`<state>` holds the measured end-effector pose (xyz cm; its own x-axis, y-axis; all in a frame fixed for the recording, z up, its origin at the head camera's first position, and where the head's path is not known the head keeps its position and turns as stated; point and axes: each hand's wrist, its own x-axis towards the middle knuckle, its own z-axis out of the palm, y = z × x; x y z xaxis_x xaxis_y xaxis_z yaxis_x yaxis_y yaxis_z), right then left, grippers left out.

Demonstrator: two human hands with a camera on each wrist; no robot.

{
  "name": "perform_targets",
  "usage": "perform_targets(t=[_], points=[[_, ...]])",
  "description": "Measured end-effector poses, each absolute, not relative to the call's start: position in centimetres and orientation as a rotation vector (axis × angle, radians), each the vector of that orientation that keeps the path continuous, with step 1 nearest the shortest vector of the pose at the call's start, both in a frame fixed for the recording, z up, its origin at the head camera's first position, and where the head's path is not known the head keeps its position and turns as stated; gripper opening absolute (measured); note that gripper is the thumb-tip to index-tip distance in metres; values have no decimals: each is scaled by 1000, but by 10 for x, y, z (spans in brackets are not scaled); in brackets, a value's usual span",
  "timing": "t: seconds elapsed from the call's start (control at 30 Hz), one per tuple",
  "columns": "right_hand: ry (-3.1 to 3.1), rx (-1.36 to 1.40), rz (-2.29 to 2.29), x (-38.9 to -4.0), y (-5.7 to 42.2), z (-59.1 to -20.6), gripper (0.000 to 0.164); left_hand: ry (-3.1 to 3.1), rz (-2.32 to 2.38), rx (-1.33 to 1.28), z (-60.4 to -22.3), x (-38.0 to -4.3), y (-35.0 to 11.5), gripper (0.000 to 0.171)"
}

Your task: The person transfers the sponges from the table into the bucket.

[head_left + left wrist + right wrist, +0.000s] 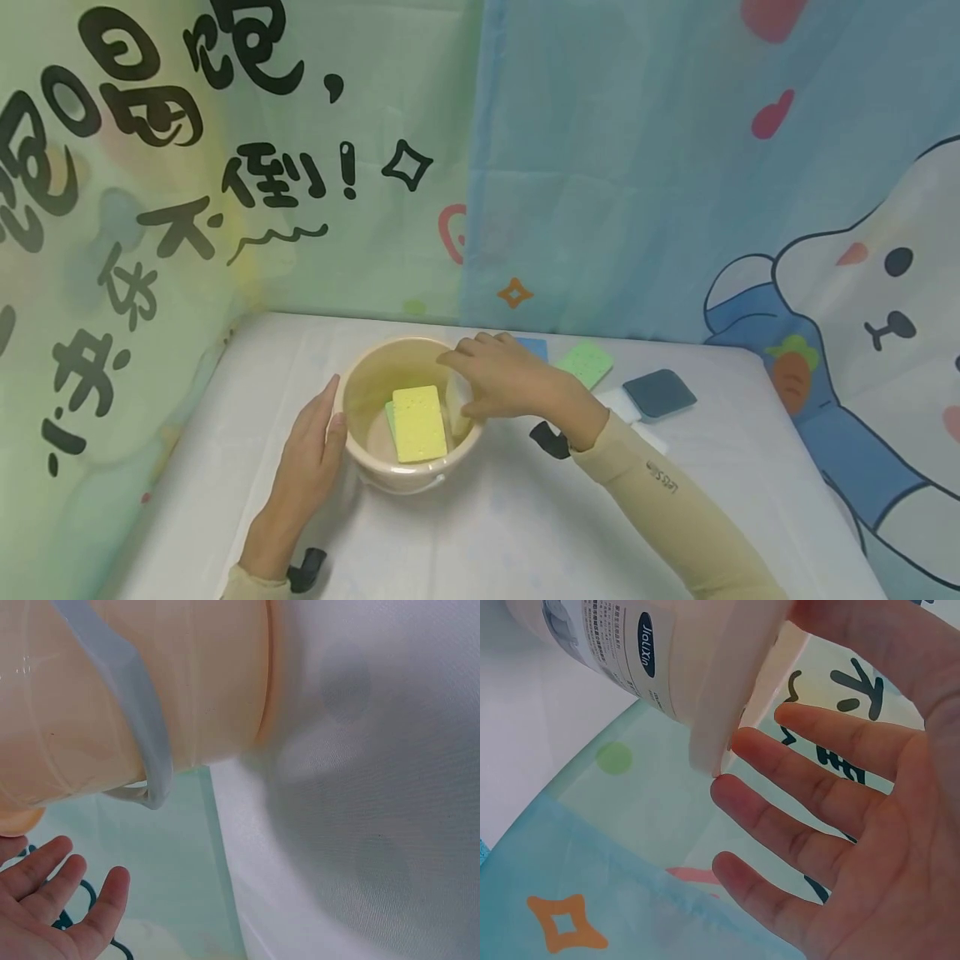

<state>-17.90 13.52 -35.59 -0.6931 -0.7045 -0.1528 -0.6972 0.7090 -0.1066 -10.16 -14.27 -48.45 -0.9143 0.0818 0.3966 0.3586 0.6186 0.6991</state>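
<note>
A cream bucket [401, 477] stands on the table with a yellow sponge [420, 423] inside, lying over a green one [389, 417]. A pale sponge-like piece [456, 404] leans against its inner right wall, partly hidden. My left hand [307, 454] is at the bucket's left side, its fingers extended; in the left wrist view they are spread near the rim. My right hand [510, 375] reaches over the right rim. In the right wrist view, this hand [855, 817] has its fingers spread at the rim, gripping nothing visible; its thumb is largely hidden.
Right of the bucket lie a green sponge [587, 364], a dark grey-blue pad [660, 393], a blue piece [534, 347] and white pieces [621, 404] partly behind my forearm. Printed curtains [600, 208] border the back of the white table [487, 533]. A grey handle [142, 705] hangs on the bucket.
</note>
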Motion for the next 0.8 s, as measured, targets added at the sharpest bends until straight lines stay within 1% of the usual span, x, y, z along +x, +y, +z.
perform_targets(t=[0.17, 0.4, 0.6, 0.8], points=[[2735, -1154, -105, -179, 140, -356, 59, -2530, -1193, -340, -482, -100, -142, 50], [2792, -1216, -220, -171, 159, -345, 54, -2537, -1188, -336, -480, -100, -140, 50], [2872, -1192, -257, -163, 184, -342, 57, -2544, -1189, -332, -481, -100, -140, 50], [2953, -1191, -265, -155, 215, -349, 58, -2537, -1185, -338, -481, -99, -139, 49]])
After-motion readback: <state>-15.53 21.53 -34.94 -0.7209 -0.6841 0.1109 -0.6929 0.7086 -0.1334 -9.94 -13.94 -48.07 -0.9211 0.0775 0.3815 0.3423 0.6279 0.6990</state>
